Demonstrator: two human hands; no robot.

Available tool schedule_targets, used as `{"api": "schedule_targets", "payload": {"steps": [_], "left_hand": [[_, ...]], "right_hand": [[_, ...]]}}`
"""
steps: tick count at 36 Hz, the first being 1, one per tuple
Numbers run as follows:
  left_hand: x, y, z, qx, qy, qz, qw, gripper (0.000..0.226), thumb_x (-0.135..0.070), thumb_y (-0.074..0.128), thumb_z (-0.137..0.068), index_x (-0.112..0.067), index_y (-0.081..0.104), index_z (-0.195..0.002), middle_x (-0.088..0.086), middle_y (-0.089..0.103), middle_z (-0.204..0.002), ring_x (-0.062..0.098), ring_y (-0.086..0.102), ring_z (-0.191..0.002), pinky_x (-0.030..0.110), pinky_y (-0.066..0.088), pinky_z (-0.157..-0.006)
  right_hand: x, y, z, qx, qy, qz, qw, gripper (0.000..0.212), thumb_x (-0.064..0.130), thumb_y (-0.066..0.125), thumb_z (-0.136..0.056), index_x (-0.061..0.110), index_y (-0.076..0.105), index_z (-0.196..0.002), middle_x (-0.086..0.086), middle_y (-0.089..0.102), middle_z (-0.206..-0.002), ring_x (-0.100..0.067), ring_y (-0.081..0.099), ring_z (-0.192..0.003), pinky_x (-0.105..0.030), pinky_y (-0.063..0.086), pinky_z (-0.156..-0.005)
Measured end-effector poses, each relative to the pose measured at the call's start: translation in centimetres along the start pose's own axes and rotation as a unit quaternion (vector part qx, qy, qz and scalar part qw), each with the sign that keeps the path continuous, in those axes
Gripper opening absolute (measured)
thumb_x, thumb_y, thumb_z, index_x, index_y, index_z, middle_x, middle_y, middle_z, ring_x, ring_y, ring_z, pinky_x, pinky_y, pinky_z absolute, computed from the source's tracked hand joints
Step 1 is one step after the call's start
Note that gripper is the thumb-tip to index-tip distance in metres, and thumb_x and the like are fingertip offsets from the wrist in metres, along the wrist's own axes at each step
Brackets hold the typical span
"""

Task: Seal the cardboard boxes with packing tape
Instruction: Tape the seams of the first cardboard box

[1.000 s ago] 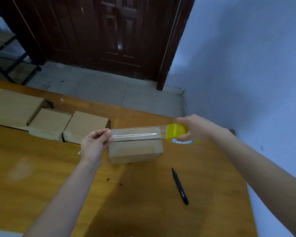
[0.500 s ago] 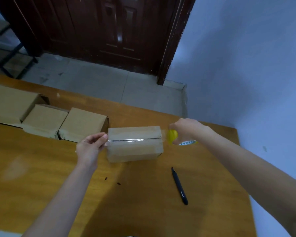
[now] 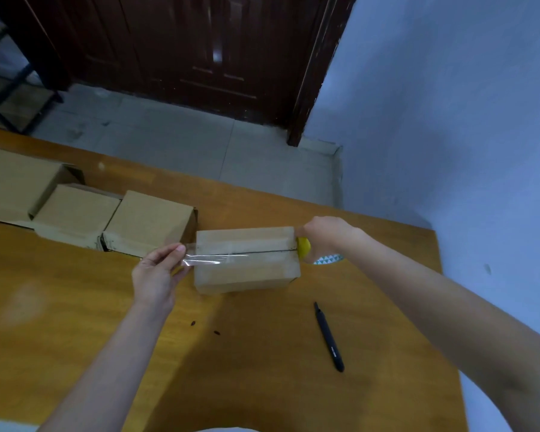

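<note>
Tape is the business of this head view: a strip of clear, glossy packing tape (image 3: pixel 214 259) runs across the top of a small closed brown cardboard box (image 3: pixel 247 261) that sits on the orange-brown wooden table (image 3: pixel 75 322), near its far edge. The strip follows the dark centre seam where the two top flaps meet, which is the line that has to be covered to hold the flaps shut.

The left hand (image 3: pixel 156 275) is just beside the box's left end, thumb and fingers pinched closed on the free end of the strip. That end overhangs the box edge, probably so it can be folded down onto the side wall for a firmer hold.

The right hand (image 3: pixel 325 235) is at the opposite end, wrapped around a yellow plastic tape dispenser (image 3: pixel 303 248); a roll core with a teal triangle print (image 3: pixel 326 260) shows beneath the wrist. With one hand at each end the strip looks taut, which should keep it straight and free of wrinkles.

Three more plain brown cardboard boxes (image 3: pixel 150 219) lie in a row to the left, the nearest close to the left hand. A slim black pen (image 3: pixel 328 336) lies on the table nearer the camera, apart from the box.

The tape seems not yet pressed flat or cut.
</note>
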State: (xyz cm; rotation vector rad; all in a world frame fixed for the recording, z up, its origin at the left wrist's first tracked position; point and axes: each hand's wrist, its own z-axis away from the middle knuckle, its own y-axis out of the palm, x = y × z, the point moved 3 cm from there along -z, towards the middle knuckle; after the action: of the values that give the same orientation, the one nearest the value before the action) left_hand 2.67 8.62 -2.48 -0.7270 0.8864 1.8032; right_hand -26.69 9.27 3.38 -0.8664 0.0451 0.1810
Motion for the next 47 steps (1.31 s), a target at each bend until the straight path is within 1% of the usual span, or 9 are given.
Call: {"api": "schedule_targets", "payload": {"steps": [6,12,17,21,25,31,38,42,47], "left_hand": [[0.3,-0.3,-0.4,0.006,-0.002,0.0,1.0,0.014,0.002,0.062,-0.086,-0.011,0.064,-0.083,0.0,0.066,-0.074,0.012,0.064,-0.073,0.031,0.058,-0.074],[0.4,-0.4,-0.9,0.006,-0.007,-0.01,1.0,0.014,0.003,0.062,-0.086,-0.011,0.064,-0.084,0.002,0.066,-0.078,0.014,0.063,-0.075,0.026,0.059,-0.068],[0.8,-0.6,-1.3,-0.002,-0.019,-0.022,1.0,0.015,0.004,0.062,-0.086,-0.01,0.064,-0.083,0.002,0.065,-0.078,0.007,0.063,-0.064,0.022,0.058,-0.062],[1.3,-0.8,-1.7,0.008,-0.021,-0.051,0.998,0.014,0.003,0.06,-0.087,-0.01,0.064,-0.083,0.001,0.067,-0.075,0.011,0.061,-0.06,0.027,0.058,-0.06],[1.9,-0.4,-1.9,0.014,-0.039,-0.073,0.996,0.013,0.002,0.057,-0.09,-0.009,0.063,-0.088,0.007,0.063,-0.087,0.016,0.058,-0.073,0.033,0.054,-0.068],[2.4,0.3,-2.1,0.039,-0.061,-0.146,0.987,0.018,-0.008,0.056,-0.094,-0.003,0.062,-0.11,0.007,0.064,-0.094,0.024,0.06,-0.089,0.033,0.05,-0.071],[2.0,0.2,-1.6,0.114,-0.092,-0.211,0.966,0.02,-0.008,0.052,-0.096,-0.006,0.06,-0.115,0.01,0.065,-0.098,0.026,0.058,-0.09,0.039,0.049,-0.074],[1.8,-0.4,-0.9,0.154,-0.108,-0.255,0.948,0.019,-0.01,0.053,-0.096,-0.004,0.061,-0.112,0.011,0.065,-0.095,0.026,0.058,-0.085,0.041,0.049,-0.073],[1.8,0.1,-0.5,0.158,-0.079,-0.299,0.938,0.02,-0.016,0.048,-0.1,-0.006,0.059,-0.113,0.008,0.064,-0.098,0.022,0.059,-0.085,0.037,0.049,-0.071]], "right_hand": [[0.6,0.4,-0.6,0.004,0.004,0.026,1.0,0.054,0.035,0.067,-0.081,0.021,0.05,-0.13,0.001,0.052,-0.089,-0.024,0.056,-0.079,-0.031,0.047,-0.06],[0.6,0.8,-0.7,0.002,0.006,0.015,1.0,0.052,0.036,0.067,-0.081,0.021,0.05,-0.127,0.001,0.054,-0.089,-0.023,0.057,-0.079,-0.03,0.044,-0.057],[0.5,1.1,-0.7,-0.002,0.007,0.007,1.0,0.051,0.036,0.066,-0.081,0.021,0.051,-0.127,0.001,0.053,-0.09,-0.022,0.056,-0.08,-0.03,0.044,-0.059],[0.4,1.2,-0.6,-0.006,0.005,-0.006,1.0,0.051,0.036,0.066,-0.081,0.021,0.051,-0.127,0.001,0.051,-0.093,-0.023,0.055,-0.084,-0.031,0.045,-0.061],[0.3,1.4,-0.1,0.004,0.002,-0.035,0.999,0.052,0.036,0.067,-0.081,0.019,0.051,-0.127,0.003,0.049,-0.09,-0.02,0.05,-0.082,-0.032,0.045,-0.063],[0.6,3.4,1.9,0.015,0.005,-0.094,0.995,0.053,0.039,0.069,-0.08,0.022,0.052,-0.126,0.004,0.054,-0.083,-0.019,0.056,-0.08,-0.027,0.04,-0.052],[2.1,7.1,5.6,-0.007,0.013,-0.176,0.984,0.054,0.04,0.068,-0.08,0.027,0.05,-0.129,0.009,0.053,-0.075,-0.012,0.052,-0.066,-0.023,0.038,-0.047],[3.0,8.4,6.5,-0.004,0.011,-0.195,0.981,0.056,0.04,0.069,-0.08,0.026,0.05,-0.13,0.005,0.058,-0.088,-0.015,0.053,-0.074,-0.022,0.035,-0.047],[3.1,8.3,6.2,-0.01,0.031,-0.208,0.978,0.058,0.041,0.07,-0.078,0.025,0.051,-0.131,0.006,0.058,-0.088,-0.015,0.055,-0.077,-0.024,0.037,-0.049]]}}
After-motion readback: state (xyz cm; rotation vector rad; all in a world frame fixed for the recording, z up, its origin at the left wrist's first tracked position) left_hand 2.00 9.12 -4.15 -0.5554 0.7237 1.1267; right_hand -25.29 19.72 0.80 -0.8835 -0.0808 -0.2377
